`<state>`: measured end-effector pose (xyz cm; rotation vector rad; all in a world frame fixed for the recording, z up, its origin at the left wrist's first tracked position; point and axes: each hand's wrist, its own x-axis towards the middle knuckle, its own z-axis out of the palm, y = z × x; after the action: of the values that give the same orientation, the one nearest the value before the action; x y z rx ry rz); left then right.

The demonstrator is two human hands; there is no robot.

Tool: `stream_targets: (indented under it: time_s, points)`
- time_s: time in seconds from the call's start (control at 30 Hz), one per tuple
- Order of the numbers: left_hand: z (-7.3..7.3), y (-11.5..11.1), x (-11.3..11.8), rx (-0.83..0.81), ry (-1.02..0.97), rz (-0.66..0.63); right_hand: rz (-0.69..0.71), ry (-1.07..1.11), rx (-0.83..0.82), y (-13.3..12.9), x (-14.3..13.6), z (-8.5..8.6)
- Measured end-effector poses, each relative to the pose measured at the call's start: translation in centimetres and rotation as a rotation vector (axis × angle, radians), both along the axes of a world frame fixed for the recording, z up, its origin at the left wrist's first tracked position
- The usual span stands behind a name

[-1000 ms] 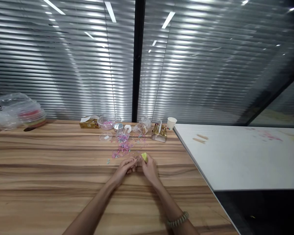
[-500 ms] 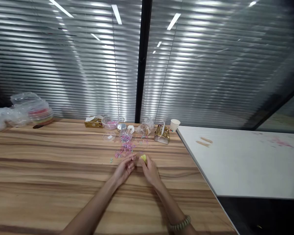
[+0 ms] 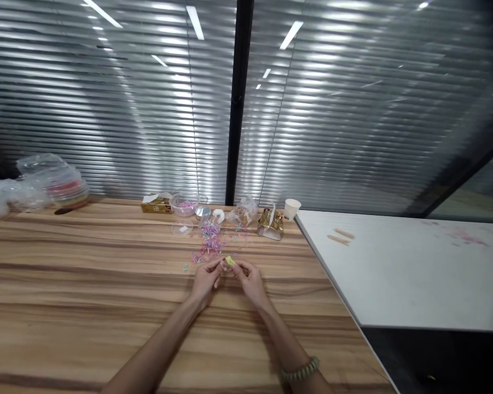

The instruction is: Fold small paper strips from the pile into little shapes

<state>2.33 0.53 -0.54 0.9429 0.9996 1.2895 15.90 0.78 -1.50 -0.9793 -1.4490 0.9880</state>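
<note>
Both hands meet over the wooden table, just in front of a scatter of small pink, purple and green pieces (image 3: pixel 208 247). Between the fingertips is a small, pale yellow piece (image 3: pixel 230 261), too small to name more exactly. My right hand (image 3: pixel 250 282) pinches it from the right, with a beaded bracelet (image 3: pixel 301 371) on that wrist. From the other side, the closed fingers of my left hand (image 3: pixel 205 280) press against the piece. The fingers hide its lower part. Behind the scatter lies a clear tub (image 3: pixel 210 229) with similar coloured pieces in it.
Along the back stand a gold box (image 3: pixel 156 205), a clear bowl (image 3: pixel 184 205) of pink pieces, a crumpled plastic bag (image 3: pixel 244 210), a gold packet (image 3: pixel 271 225) and a paper cup (image 3: pixel 291 209). Bagged tubs (image 3: pixel 68 189) sit far left. Wooden sticks (image 3: pixel 341 236) lie on the white table (image 3: pixel 410 279).
My hands have come closer together. The yellow piece has moved left with my right hand, and the fingers of my left hand have closed up to it.
</note>
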Motion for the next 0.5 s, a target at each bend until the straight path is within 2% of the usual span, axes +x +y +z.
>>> stream_targets:
  time_s: [0.07,0.17,0.37,0.5]
  points:
    - [-0.1,0.0,0.1,0.011,0.02,0.023,-0.005,-0.018,0.008,-0.2,-0.2,0.1]
    - [-0.1,0.0,0.3,0.0,0.07,-0.008,-0.06,-0.128,0.042,-0.4,0.0,0.4]
    - [0.1,0.0,0.4,-0.005,0.156,-0.092,-0.093,-0.478,0.249,-0.6,1.1,1.2]
    - [0.7,-0.3,0.1,0.025,0.219,-0.119,-0.063,-0.537,0.353,-0.9,1.0,1.5]
